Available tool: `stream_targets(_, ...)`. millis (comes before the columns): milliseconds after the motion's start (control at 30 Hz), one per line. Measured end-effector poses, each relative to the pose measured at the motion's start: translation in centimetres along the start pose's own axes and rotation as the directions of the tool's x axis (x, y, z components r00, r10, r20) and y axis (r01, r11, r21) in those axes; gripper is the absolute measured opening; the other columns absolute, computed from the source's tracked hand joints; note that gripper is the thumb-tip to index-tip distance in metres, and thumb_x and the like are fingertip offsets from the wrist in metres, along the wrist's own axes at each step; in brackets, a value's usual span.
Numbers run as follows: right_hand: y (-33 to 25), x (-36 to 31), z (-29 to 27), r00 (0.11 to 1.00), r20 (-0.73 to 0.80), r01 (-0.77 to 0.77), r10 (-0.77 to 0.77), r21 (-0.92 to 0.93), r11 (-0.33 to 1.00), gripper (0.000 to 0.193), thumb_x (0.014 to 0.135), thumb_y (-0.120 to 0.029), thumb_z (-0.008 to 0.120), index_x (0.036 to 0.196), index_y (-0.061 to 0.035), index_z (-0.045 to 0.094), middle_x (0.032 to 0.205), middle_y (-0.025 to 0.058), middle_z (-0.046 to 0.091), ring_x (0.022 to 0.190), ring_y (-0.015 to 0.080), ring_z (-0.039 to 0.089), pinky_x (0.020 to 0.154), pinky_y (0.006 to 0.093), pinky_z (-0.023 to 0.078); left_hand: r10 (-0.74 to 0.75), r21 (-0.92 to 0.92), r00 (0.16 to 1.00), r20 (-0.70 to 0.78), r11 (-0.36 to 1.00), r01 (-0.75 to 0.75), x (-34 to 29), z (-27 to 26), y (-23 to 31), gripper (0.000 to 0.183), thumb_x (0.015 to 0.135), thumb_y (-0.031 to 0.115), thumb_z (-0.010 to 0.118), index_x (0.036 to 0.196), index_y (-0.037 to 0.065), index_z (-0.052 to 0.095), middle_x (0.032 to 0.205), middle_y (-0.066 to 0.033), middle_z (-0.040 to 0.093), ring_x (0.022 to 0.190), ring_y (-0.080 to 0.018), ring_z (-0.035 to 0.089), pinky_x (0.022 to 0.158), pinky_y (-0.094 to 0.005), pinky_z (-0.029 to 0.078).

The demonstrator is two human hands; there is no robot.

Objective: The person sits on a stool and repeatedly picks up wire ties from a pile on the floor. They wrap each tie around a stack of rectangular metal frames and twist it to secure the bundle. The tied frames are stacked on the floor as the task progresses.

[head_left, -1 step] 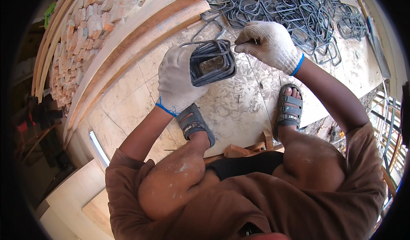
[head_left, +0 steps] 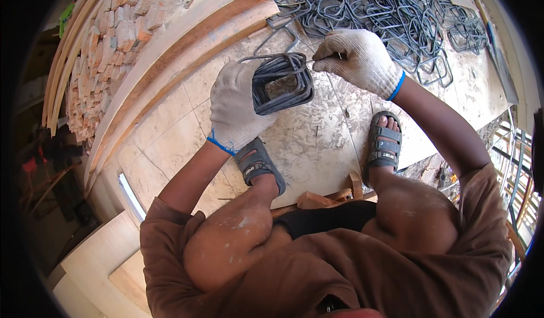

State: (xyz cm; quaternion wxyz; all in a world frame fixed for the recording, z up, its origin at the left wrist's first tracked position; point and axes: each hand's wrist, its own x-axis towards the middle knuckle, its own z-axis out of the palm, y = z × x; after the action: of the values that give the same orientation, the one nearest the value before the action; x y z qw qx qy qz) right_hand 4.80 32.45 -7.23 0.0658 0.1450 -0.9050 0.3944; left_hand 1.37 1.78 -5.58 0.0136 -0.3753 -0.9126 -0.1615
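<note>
Bundle of steel rings, held up in my left glove

The bundle [head_left: 290, 100] is up off the floor [head_left: 309, 154], ahead of my left sandal [head_left: 255, 162] and a little to its right. My left hand [head_left: 238, 100] is wrapped around its left side, knit palm against the rods. My right hand [head_left: 357, 60] is at its upper right corner, thumb and finger drawn in toward each other; I cannot tell whether something thin is pinched between them.

I'd expect the bundle to be stiff and fairly heavy for its size, with nothing fragile about it. The rings could slide over one another, so a grip around the whole side, as my left hand has it, should serve better than holding one rod. The gloves ought to help against slipping and rough ends.

The rings' hollow faces up toward me. Between my left sandal and my right sandal [head_left: 385, 142] there is open floor to lower it onto. The beams [head_left: 192, 60] bound my left, with bricks [head_left: 122, 40] beyond. Ahead, the tangled pile [head_left: 362, 15] could snag a ring. Wood scraps [head_left: 320, 199] lie close in, between my legs.
</note>
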Motion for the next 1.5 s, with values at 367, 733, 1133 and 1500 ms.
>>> stream_targets(367,0.3,0.1,0.5,0.988,0.053,-0.15,0.146,0.076,0.986,0.028,0.091,-0.032,0.088,0.106,-0.0103,0.083,0.098,0.0096,0.08,0.086,0.028,0.075,0.078,0.0391,0.059,0.094,-0.036,0.974,-0.207,0.994,-0.104,-0.9,1.6,-1.7,0.089,0.063,0.031,0.104,0.135,0.01,0.056,0.135,-0.0175,0.059,0.134,-0.0418,0.054,0.117,-0.0563,0.044)
stream_targets(733,-0.3,0.3,0.9,0.978,0.083,-0.197,0.192,0.061,0.978,0.028,0.091,-0.033,0.087,0.106,-0.0108,0.083,0.1,0.0113,0.08,0.087,0.0304,0.076,0.078,0.0404,0.059,0.146,-0.007,0.938,-0.314,0.988,-0.156,-2.3,3.1,-2.2,0.065,0.065,0.034,0.103,0.117,0.015,0.068,0.113,-0.0091,0.065,0.114,-0.034,0.058,0.114,-0.0556,0.042)
stream_targets(1133,-0.3,0.4,0.8,0.99,0.076,-0.128,0.123,0.071,0.989,0.026,0.092,-0.035,0.087,0.104,-0.0118,0.084,0.098,0.0103,0.08,0.088,0.0305,0.076,0.079,0.0408,0.06,0.185,0.011,0.957,-0.225,0.982,-0.187,-2.5,2.4,-2.4,0.056,0.06,0.027,0.103,0.107,0.017,0.073,0.102,-0.0022,0.071,0.101,-0.0297,0.066,0.106,-0.0513,0.048)
stream_targets(1500,0.0,0.0,1.1,0.997,0.007,-0.071,0.071,0.061,0.996,0.025,0.089,-0.03,0.09,0.102,-0.0097,0.084,0.093,0.0095,0.077,0.077,0.0263,0.07,0.071,0.0375,0.057,-0.037,0.047,0.985,0.168,0.998,0.029,1.4,-2.4,3.3,0.052,0.074,0.041,0.091,0.115,0.01,0.083,0.107,-0.01,0.082,0.101,-0.0309,0.076,0.097,-0.0472,0.052)
